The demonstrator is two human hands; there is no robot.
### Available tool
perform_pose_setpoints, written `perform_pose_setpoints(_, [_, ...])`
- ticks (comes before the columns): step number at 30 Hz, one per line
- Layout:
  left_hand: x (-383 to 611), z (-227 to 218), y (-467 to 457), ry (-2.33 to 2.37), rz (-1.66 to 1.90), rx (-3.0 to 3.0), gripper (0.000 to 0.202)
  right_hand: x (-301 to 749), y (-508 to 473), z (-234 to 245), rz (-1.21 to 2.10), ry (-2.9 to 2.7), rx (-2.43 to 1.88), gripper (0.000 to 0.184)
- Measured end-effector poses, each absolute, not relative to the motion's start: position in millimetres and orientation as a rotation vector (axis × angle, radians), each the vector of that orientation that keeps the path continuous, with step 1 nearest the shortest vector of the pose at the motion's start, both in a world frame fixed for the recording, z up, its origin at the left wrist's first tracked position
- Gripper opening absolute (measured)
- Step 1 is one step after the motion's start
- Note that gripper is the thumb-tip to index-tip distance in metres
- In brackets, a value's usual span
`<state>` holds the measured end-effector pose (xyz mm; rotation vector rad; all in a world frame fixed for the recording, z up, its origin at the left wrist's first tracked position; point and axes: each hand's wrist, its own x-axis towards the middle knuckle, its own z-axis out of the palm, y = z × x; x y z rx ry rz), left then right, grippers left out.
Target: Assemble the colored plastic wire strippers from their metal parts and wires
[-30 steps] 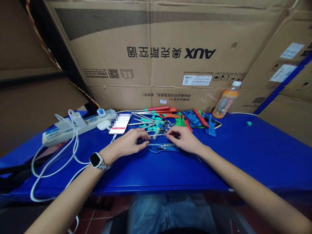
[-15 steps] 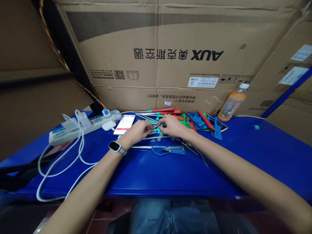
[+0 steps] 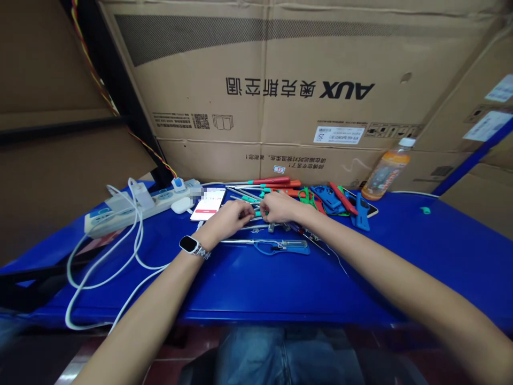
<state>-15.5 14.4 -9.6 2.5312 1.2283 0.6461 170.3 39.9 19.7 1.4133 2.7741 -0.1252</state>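
Working position: the fingers of the left hand [image 3: 230, 218] are bent, with thumb and forefinger brought near each other; the fingers of the right hand [image 3: 278, 207] are curled downward. The small teal piece [image 3: 257, 213] lies between the two sets of fingertips. Whether either hand grips it cannot be told, as the fingertips are partly hidden and small in view.

Surroundings: metal rods [image 3: 244, 199] lie just beyond the fingers. Clear parts [image 3: 271, 227] sit just on the near side of the right fingers. Further toward the wearer, a blue handle shell [image 3: 288, 248] lies on the table [image 3: 240, 289]. Blue shells [image 3: 327, 198] lie to the right of the right fingers.

Handling guidance: small parts of this kind are best held by the pads, with light, even pressure. Steady with one hand and adjust with the other. Keep both wrists low and the fingertips close together. Avoid dragging the rods, which may tangle with neighbouring pieces. Keep the right forearm clear of the thin wire [image 3: 340, 262] beneath it.
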Motion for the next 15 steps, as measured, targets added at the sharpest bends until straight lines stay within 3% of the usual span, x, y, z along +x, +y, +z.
perform_pose_setpoints(6, [-19,-11,15,1.143,0.739,2.524,0.014,179,39,18,-0.228,3.018,1.42,0.008])
perform_pose_setpoints(15, [-8,-8,7,1.132,0.985,2.39,0.016,198,31,7,-1.031,3.366,1.534,0.011])
